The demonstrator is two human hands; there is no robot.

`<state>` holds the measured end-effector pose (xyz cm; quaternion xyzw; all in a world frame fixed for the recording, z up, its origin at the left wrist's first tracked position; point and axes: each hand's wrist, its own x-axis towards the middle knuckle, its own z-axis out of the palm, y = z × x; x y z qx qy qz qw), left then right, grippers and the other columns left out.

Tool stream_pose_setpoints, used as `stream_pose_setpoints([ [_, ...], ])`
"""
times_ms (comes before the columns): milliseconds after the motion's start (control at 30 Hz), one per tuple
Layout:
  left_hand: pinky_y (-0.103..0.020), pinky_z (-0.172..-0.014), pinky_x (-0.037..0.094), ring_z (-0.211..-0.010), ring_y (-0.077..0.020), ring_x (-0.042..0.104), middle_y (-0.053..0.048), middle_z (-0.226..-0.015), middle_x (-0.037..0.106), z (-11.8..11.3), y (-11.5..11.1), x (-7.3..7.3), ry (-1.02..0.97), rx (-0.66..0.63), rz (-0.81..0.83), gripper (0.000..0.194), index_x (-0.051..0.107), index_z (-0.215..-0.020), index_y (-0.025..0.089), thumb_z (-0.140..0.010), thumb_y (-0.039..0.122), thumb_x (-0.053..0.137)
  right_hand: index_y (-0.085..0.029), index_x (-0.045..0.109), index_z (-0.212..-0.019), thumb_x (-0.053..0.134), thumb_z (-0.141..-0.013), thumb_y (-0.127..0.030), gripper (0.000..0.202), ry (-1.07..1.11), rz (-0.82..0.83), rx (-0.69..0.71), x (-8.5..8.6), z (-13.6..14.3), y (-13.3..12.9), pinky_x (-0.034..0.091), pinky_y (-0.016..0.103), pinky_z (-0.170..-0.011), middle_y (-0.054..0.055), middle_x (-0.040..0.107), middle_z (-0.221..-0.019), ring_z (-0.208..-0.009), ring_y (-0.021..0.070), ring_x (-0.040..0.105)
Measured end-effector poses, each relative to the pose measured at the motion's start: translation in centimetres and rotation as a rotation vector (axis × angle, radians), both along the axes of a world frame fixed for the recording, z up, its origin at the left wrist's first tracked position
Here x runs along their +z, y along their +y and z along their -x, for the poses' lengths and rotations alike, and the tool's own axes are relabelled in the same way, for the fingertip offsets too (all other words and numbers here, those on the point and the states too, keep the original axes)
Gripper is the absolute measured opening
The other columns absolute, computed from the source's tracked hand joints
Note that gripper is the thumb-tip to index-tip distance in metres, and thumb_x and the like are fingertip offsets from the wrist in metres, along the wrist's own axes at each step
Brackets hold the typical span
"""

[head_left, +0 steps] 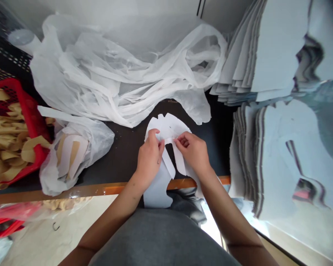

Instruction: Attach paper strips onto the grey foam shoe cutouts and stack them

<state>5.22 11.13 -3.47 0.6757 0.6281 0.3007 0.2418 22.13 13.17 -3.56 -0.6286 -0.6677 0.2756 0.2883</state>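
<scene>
A white shoe upper piece (170, 123) lies over the dark table's front edge, its toe part on the table and its lower flap (157, 192) hanging toward my lap. On it sits a white U-shaped strip (180, 160), its two legs reaching down either side of a dark slot. With my left hand (150, 159) I grip the upper piece at its left side, thumb by the top of the strip. My right hand (192, 149) is closed, thumb and forefinger pinching the strip near its top right. The undersides of both grips are hidden.
Crumpled white plastic sheeting (122, 81) spreads behind. At left, a plastic bag (100, 136) holds U-shaped pieces with tan backing, beside a red basket (23, 107) of curled tan paper. Stacks of pale upper pieces (283, 48) stand at right, reaching the table edge (108, 189).
</scene>
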Motion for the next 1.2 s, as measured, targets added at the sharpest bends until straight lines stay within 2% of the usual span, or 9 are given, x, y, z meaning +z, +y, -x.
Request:
stream_pose_setpoints([
  [400, -0.027, -0.064, 0.038, -0.068, -0.0167, 0.058, 0.0, -0.08, 0.057, -0.4, 0.2, 0.3, 0.055, -0.025, 0.05, 0.021, 0.043, -0.12, 0.021, -0.099, 0.023, 0.045, -0.02, 0.061, -0.075, 0.064, -0.086, -0.025, 0.012, 0.0, -0.002, 0.025, 0.1, -0.1, 0.2, 0.043, 0.026, -0.064, 0.0, 0.06, -0.07, -0.062, 0.0138, 0.055],
  [600, -0.03, -0.066, 0.042, -0.076, -0.0214, 0.063, -0.004, -0.086, 0.062, -0.3, 0.4, 1.0, 0.168, -0.053, 0.127, 0.021, 0.042, -0.12, 0.019, -0.101, 0.026, 0.04, -0.019, 0.059, -0.075, 0.063, -0.086, -0.022, 0.012, -0.056, 0.006, 0.058, 0.5, -0.1, 0.4, 0.04, 0.026, -0.065, 0.0, 0.059, -0.071, -0.066, 0.0142, 0.055],
  [733, -0.031, -0.067, 0.043, -0.077, -0.0224, 0.065, -0.005, -0.086, 0.063, -0.1, 0.7, 1.2, 0.243, -0.082, 0.146, 0.018, 0.043, -0.117, 0.018, -0.101, 0.026, 0.04, -0.019, 0.059, -0.075, 0.068, -0.084, -0.023, 0.013, -0.091, 0.078, 0.045, 0.9, 0.1, 0.9, 0.04, 0.024, -0.065, -0.002, 0.061, -0.069, -0.065, 0.0131, 0.056],
  [900, -0.031, -0.069, 0.044, -0.078, -0.0232, 0.066, -0.004, -0.082, 0.063, 0.4, 1.1, 1.1, 0.224, -0.113, 0.135, 0.018, 0.045, -0.115, 0.017, -0.1, 0.025, 0.044, -0.019, 0.062, -0.075, 0.074, -0.082, -0.051, 0.035, -0.373, 0.186, 0.055, 2.0, 1.0, 2.0, 0.036, 0.028, -0.062, 0.003, 0.066, -0.072, -0.07, 0.0182, 0.06],
  [967, -0.032, -0.07, 0.045, -0.077, -0.024, 0.066, -0.004, -0.078, 0.063, 0.7, 1.4, 1.2, 0.208, -0.129, 0.143, 0.019, 0.046, -0.115, 0.016, -0.098, 0.024, 0.046, -0.018, 0.065, -0.078, 0.072, -0.083, -0.056, 0.039, -0.479, 0.238, 0.088, 2.6, 1.4, 2.8, 0.036, 0.029, -0.062, 0.007, 0.07, -0.078, -0.076, 0.0215, 0.063],
  [1100, -0.035, -0.071, 0.046, -0.071, -0.025, 0.064, -0.003, -0.071, 0.06, 1.0, 1.8, 1.7, 0.163, -0.169, 0.17, 0.021, 0.049, -0.116, 0.013, -0.097, 0.022, 0.047, -0.017, 0.07, -0.083, 0.059, -0.093, -0.053, 0.039, -0.59, 0.342, 0.139, 3.9, 1.6, 4.2, 0.039, 0.029, -0.064, 0.011, 0.073, -0.092, -0.087, 0.0247, 0.067],
  [1200, -0.036, -0.071, 0.047, -0.069, -0.0253, 0.064, -0.002, -0.066, 0.057, 1.2, 1.8, 2.0, 0.148, -0.181, 0.166, 0.022, 0.05, -0.115, 0.012, -0.095, 0.02, 0.046, -0.016, 0.07, -0.092, 0.058, -0.096, -0.042, 0.029, -0.677, 0.254, 0.074, 4.9, 1.2, 3.0, 0.04, 0.03, -0.065, 0.012, 0.073, -0.095, -0.088, 0.0264, 0.068],
])
